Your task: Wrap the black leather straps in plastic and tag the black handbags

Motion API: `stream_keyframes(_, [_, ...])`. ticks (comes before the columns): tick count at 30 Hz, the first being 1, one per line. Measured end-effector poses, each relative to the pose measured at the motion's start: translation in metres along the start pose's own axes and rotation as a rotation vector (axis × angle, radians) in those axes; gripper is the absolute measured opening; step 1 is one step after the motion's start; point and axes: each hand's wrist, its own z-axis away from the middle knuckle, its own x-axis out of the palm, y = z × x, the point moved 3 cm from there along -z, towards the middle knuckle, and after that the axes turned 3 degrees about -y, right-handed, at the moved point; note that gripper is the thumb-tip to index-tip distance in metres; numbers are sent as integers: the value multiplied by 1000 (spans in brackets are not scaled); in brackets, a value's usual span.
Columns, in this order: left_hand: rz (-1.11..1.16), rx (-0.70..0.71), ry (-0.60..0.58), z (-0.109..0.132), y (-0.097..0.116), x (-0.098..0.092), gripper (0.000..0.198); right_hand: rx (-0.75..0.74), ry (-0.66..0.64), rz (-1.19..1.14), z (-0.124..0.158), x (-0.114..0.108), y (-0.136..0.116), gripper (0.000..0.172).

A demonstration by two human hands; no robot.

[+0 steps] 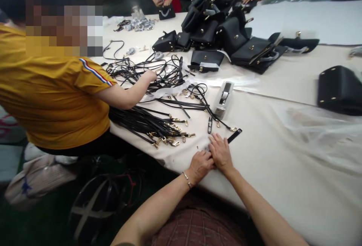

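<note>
My left hand [200, 165], with a thin bracelet at the wrist, rests at the near edge of the white table [283, 170], its fingers curled in against my right hand. My right hand [221, 152] lies flat on the table, fingers stretched forward and close together. A small greyish thing [207, 148] shows between the two hands; I cannot make out what it is. A short black strap piece [234, 136] lies just beyond my right fingertips. A small black snipper [209, 124] lies a little farther out.
A bundle of black straps with gold clasps [158, 127] lies to the left. A person in a yellow shirt [56, 99] reaches into tangled straps [152, 73]. A tape dispenser [224, 97], black handbags [226, 34] and one bag [339, 89] at right. Two people stand at the far side.
</note>
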Motion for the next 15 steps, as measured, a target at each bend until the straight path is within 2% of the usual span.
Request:
stream_keyframes(2, [27, 50, -18, 3, -4, 2, 23, 6, -28, 14, 10, 19, 12, 42])
stream_keyframes(5, [79, 110, -23, 5, -9, 3, 20, -6, -61, 49, 17, 29, 21, 41])
stream_keyframes(10, [215, 55, 43, 4, -11, 7, 20, -69, -102, 120, 10, 15, 19, 42])
stream_keyframes(15, [191, 68, 128, 1, -7, 9, 20, -110, 17, 74, -21, -1, 16, 43])
